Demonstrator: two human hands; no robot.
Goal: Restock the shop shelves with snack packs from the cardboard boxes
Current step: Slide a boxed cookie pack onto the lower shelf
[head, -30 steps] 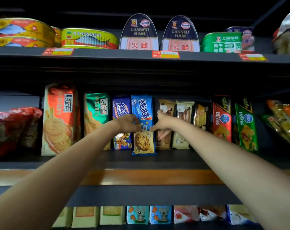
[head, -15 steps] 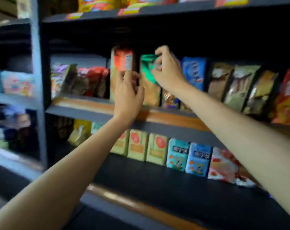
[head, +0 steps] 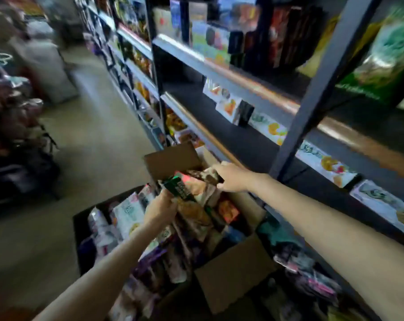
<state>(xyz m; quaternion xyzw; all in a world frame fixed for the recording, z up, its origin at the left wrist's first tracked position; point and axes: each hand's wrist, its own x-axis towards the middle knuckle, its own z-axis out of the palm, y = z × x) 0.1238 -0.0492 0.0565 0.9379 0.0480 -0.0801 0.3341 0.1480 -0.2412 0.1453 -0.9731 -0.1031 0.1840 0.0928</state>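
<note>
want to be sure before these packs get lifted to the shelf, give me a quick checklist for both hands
1. Left hand has a pack: ok, its fingers curl round the dark green snack pack.
2. Right hand has a pack: ok, it grips the brown and white snack pack.
3. Both packs clear of the open brown cardboard box: not ok, they are at the top of the pile.
4. Free space on the dark metal shelf: ok, bare board in front of the white boxes.
5. Pack labels readable: cannot tell, the picture is blurred.
</note>
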